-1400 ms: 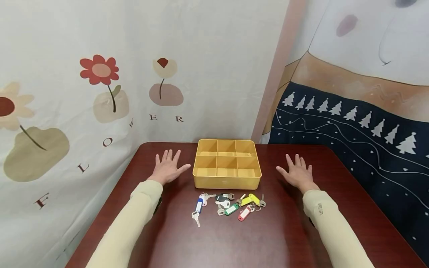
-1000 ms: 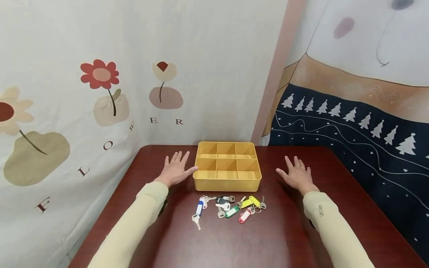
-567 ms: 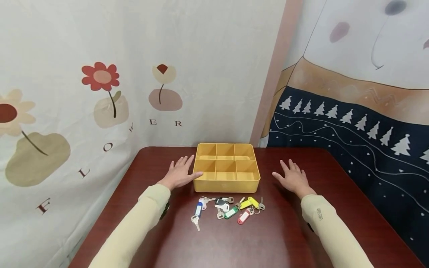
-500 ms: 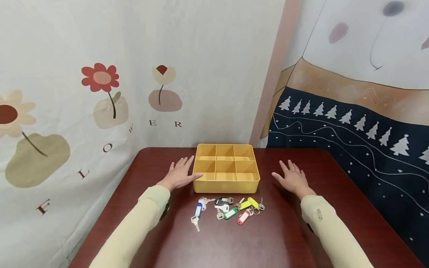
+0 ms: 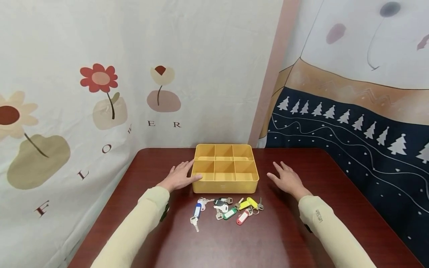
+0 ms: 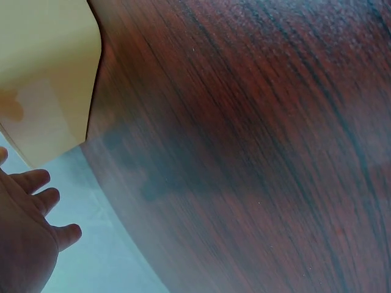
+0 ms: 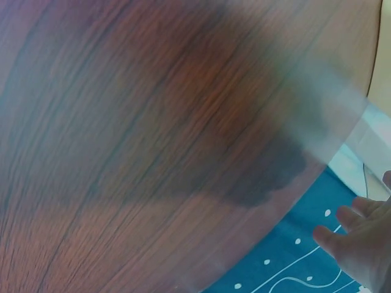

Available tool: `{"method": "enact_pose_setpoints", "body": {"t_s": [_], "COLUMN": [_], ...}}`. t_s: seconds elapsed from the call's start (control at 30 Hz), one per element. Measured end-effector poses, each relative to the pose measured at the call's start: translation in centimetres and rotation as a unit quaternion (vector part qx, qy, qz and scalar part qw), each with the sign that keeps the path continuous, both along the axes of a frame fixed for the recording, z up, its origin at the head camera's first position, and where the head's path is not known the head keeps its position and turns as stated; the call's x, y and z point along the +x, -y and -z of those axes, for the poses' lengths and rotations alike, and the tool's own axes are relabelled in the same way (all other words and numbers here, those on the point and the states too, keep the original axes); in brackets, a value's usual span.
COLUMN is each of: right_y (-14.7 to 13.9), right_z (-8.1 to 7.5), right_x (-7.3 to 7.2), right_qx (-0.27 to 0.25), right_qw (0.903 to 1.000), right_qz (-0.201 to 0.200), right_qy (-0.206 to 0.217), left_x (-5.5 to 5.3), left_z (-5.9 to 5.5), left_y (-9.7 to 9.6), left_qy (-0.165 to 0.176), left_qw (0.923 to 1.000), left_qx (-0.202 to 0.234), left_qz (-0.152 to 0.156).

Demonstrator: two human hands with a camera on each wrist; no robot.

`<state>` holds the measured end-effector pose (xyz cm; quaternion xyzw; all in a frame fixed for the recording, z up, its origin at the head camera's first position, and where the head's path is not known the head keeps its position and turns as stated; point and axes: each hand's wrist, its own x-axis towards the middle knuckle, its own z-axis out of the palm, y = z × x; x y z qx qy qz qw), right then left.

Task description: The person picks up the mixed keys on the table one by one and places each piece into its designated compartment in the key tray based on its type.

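Note:
A yellow organizer box (image 5: pixel 223 187) with several compartments stands toward the back of the table. My left hand (image 5: pixel 179 178) is at its left side, fingers extended, the thumb overlapping the front left corner in the head view. To the right of the box, my right hand (image 5: pixel 287 181) holds nothing, its fingers spread and a gap between it and the box. In front of the box lie several keys with tags: a blue tag (image 5: pixel 197 210), a green tag (image 5: pixel 229 213), a red tag (image 5: pixel 242 217), a yellow tag (image 5: pixel 244 204) and a black-headed key (image 5: pixel 220 203).
The dark red wooden table (image 5: pixel 214 245) carries the box and keys. Behind it hangs a pale curtain (image 5: pixel 207 74) with printed flowers and letters. On the right a navy cloth (image 5: pixel 321 137) with white trees hangs close to the table's edge.
My left hand has moved right, up to the box's left side. More recently my right hand has shifted left toward the box. The keys lie as before.

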<state>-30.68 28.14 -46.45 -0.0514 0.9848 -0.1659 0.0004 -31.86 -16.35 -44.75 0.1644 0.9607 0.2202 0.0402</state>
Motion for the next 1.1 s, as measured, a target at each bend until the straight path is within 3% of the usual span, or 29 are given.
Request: {"method": "enact_pose_setpoints", "body": {"t_s": [0.57,1.1], "right_y": [1.5,1.5], "right_z": [0.4,2.1], "right_x": [1.2,4.7], "right_qx": [-0.106,-0.176], "right_qw": [0.9938,0.9795], "right_qz": [-0.030,-0.093], "right_qy": [0.008,-0.031], "left_x": [-0.1,0.0], "left_z": [0.3,1.1], "left_y": [0.2,-0.1], "left_qy": [-0.001,0.017], "left_qw": [1.0000,0.9984], "left_qx": [0.006,0.052], "left_qz": [-0.007,-0.016]}}
